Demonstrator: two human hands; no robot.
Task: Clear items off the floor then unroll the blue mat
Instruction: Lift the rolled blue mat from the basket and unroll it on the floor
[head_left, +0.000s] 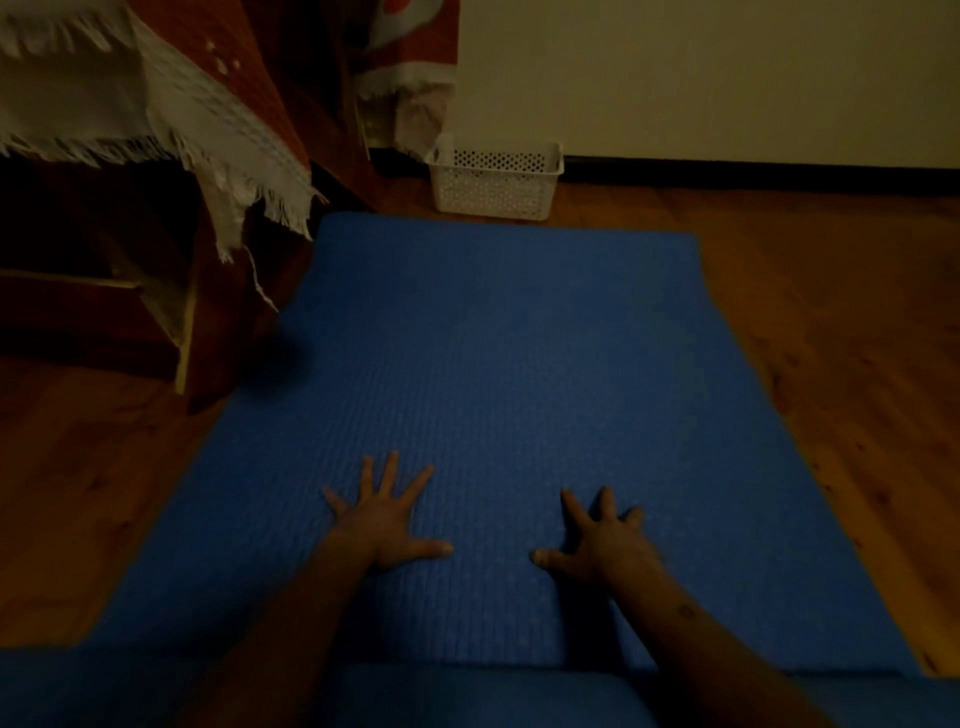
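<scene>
The blue mat (493, 364) lies flat on the wooden floor (831, 338), stretching away from me toward the far wall. My left hand (384, 514) presses on the mat's near part, palm down, fingers straight and spread. My right hand (602, 540) rests flat on the mat a little to the right, fingers spread too. Neither hand holds anything. A raised blue band (467, 696) crosses the bottom of the view under my forearms; I cannot tell whether it is a rolled part of the mat.
A white perforated plastic basket (493, 179) stands on the floor just beyond the mat's far edge, against the wall. A wooden piece of furniture (156, 322) draped with a white fringed cloth (130, 109) stands at the left, close to the mat's left edge.
</scene>
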